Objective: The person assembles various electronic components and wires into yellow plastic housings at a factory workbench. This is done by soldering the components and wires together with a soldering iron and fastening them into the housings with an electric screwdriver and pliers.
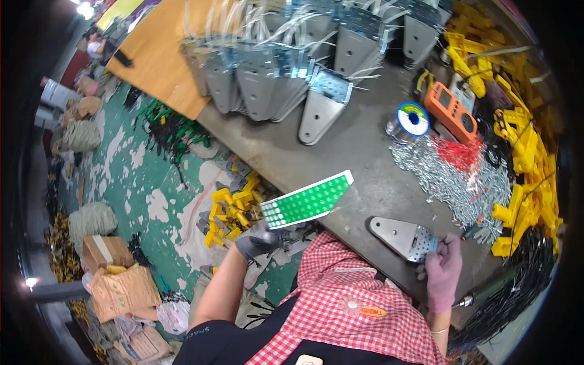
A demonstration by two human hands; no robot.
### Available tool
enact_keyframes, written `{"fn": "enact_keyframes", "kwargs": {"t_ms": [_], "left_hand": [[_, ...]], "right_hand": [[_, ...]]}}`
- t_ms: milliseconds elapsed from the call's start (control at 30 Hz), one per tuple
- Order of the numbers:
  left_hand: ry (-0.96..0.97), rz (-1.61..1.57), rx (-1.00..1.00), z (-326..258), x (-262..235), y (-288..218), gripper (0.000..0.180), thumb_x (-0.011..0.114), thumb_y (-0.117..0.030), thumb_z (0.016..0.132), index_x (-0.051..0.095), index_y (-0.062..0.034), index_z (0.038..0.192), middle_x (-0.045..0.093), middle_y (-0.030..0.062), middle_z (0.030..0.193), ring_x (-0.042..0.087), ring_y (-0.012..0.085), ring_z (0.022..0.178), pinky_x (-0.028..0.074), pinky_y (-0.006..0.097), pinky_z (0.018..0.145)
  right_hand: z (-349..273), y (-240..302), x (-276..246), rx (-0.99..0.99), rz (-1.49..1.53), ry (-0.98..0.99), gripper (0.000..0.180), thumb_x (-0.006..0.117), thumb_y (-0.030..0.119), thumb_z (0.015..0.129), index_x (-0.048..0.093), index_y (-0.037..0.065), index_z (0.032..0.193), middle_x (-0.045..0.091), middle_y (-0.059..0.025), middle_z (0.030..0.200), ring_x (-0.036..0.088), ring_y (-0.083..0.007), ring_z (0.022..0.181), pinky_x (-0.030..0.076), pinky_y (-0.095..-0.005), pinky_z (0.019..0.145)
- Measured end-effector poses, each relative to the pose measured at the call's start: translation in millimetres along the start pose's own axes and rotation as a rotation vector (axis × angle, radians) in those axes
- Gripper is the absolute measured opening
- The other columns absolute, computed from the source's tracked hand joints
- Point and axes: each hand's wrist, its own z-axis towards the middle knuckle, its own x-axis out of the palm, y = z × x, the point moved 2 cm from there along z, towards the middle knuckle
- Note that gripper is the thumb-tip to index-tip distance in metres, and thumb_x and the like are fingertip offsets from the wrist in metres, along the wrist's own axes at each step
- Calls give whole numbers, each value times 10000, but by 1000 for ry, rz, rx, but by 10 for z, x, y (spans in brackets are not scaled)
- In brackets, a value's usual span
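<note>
My left hand (260, 239), in a grey glove, holds one end of a long green circuit strip (309, 200) with rows of white dots, raised beyond the left edge of the grey workbench (340, 152). My right hand (443, 269), in a purple glove, grips the perforated end of a flat grey metal bracket (401, 237) lying on the bench near its front edge. A red and white checked cloth (353, 304) covers my front.
Several stacked grey brackets (267, 79) with white wires stand at the back. A heap of small screws (450, 173), a solder spool (413, 118), an orange meter (451, 111) and yellow plastic parts (523, 152) fill the right. Yellow parts (230, 213) and sacks (125, 289) lie on the floor.
</note>
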Motion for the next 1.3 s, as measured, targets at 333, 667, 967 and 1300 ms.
{"fn": "enact_keyframes", "kwargs": {"t_ms": [333,667,967,1300], "left_hand": [[-814,740,369,238,1004,-938,293,769,-180,897,685,-19,1127,728,44,977,662,108,835,537,256,740],[-949,1870,727,1093,1678,-1917,672,905,-206,668,624,-52,1259,614,138,1178,567,311,1133,465,403,998],[712,1726,937,1410,3445,-913,839,829,-539,687,597,-68,1342,596,187,1244,596,374,1103,478,474,911],[606,1629,980,1538,3534,-622,614,803,-389,770,633,-50,1253,647,142,1036,632,329,906,492,450,807]], "right_hand": [[-241,-146,-98,-60,-172,21,651,750,33,815,461,16,1398,622,-75,913,591,-122,659,528,-281,601],[-222,-178,-410,-376,-946,-41,457,748,212,799,604,120,1223,581,-129,1179,511,-335,1186,478,-444,983],[-219,-488,-1126,-484,-1131,-65,152,627,261,901,666,135,977,651,-100,819,655,-326,693,549,-456,607],[901,436,-1411,-619,-992,-298,147,593,154,902,712,122,981,662,-120,989,645,-320,985,545,-441,855]]}}
